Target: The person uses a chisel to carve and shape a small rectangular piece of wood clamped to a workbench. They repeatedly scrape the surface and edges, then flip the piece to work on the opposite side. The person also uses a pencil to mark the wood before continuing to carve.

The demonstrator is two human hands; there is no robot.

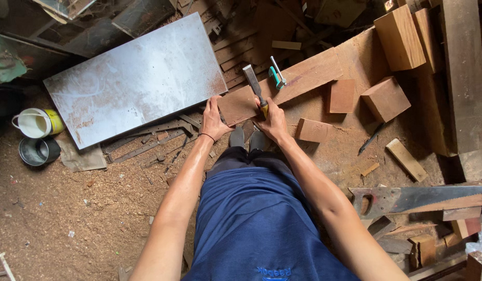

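Sawdust covers the workshop floor all around you, and bits of wood lie everywhere. You are bent over a long wooden plank that lies on the floor in front of your feet.

Your right hand is closed around the yellow handle of a chisel. The steel blade points away from you and lies across the plank. Your left hand is spread open and presses down on the near end of the plank, just beside the chisel hand.

To do this well, keep the left hand flat and heavy so the plank cannot slide. Keep those fingers behind the sharp edge, never in front of it. Hold the chisel firm and low, and push away from your body in small, slow cuts.

So the plank is under both hands, and it runs up and to your right. The chisel is inside your right fist, between your two hands. A small teal clamp sits on the plank just past the blade.

A big grey metal sheet lies to your left. Wooden blocks sit to your right, and a hand saw lies near your right elbow. A white and yellow cup stands far to the left.
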